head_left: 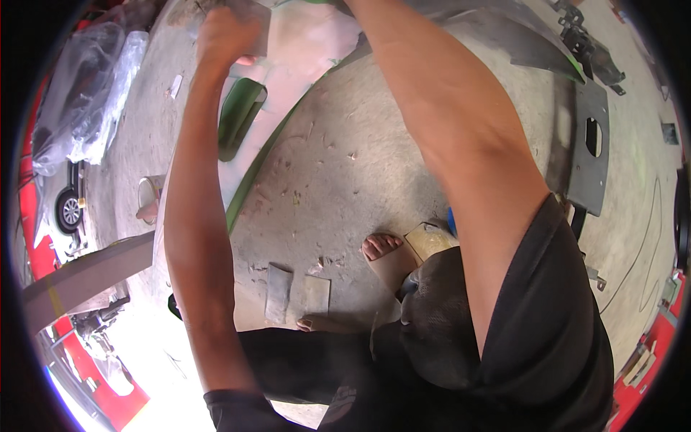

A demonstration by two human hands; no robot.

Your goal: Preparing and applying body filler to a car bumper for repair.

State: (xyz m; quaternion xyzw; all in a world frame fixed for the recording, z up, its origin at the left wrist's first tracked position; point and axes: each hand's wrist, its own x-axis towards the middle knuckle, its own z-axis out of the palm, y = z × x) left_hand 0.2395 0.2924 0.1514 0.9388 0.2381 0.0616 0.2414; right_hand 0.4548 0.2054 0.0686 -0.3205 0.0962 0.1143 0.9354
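My left hand (229, 37), slightly blurred, is closed at the upper left of the head view. A flat grey sheet (260, 27) like sandpaper is at its fingers, over a long pale panel (291, 68) with green edges that looks like a car body part. Just below the hand, the panel has a green rectangular recess (241, 119). My right forearm (425, 86) reaches up past the top edge near the panel's right side, so the right hand is out of sight.
Two grey rectangular sheets (278, 294) lie on the concrete floor near my foot (381, 246). Clear plastic wrapping (93, 93) is at the left, above a grey beam (93, 277). Dark car parts (590, 50) and a slotted grey panel (592, 155) lie at the right.
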